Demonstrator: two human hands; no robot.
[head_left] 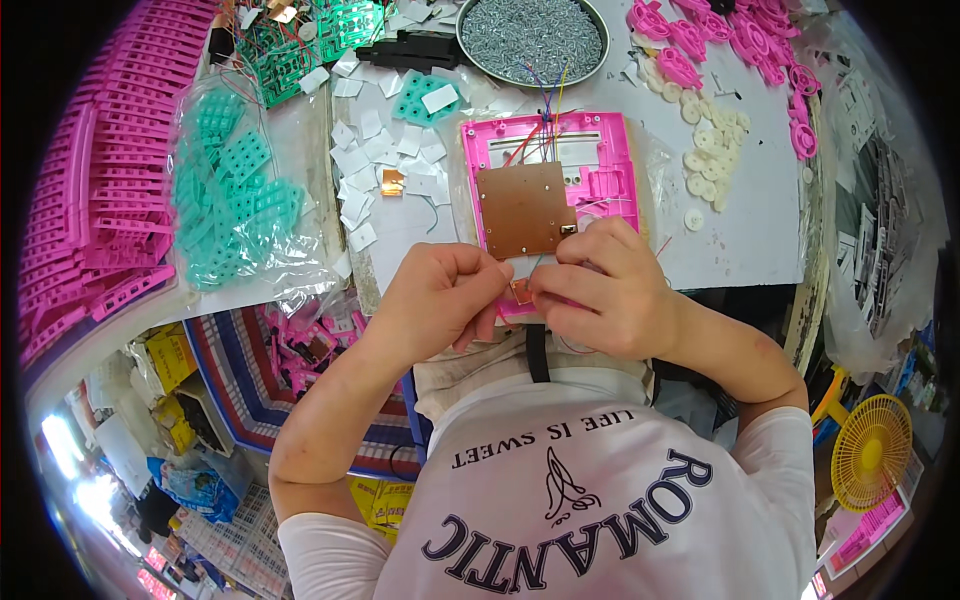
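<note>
In front of me lies a pink plastic housing (pixel 628 160), with a brown circuit board (pixel 520 205) over its left and middle part. Red, blue and yellow wires (pixel 547 100) come out at its far edge. My left hand (pixel 450 295) is closed in a pinch at the near edge of the board; what its fingertips hold is hidden. My right hand (pixel 610 290) is closed too, its fingertips at the edge of a small copper-coloured board (pixel 520 291) between both hands. A thin wire runs close to those fingers.
A round metal tray (pixel 462 45) of screws stands beyond the housing. White pads (pixel 375 150) and a bag of turquoise rubber keypads (pixel 235 170) lie left, by stacked pink parts (pixel 110 130). Cream discs (pixel 712 150) and pink pieces (pixel 760 45) lie right. A yellow fan (pixel 872 453) stands lower right.
</note>
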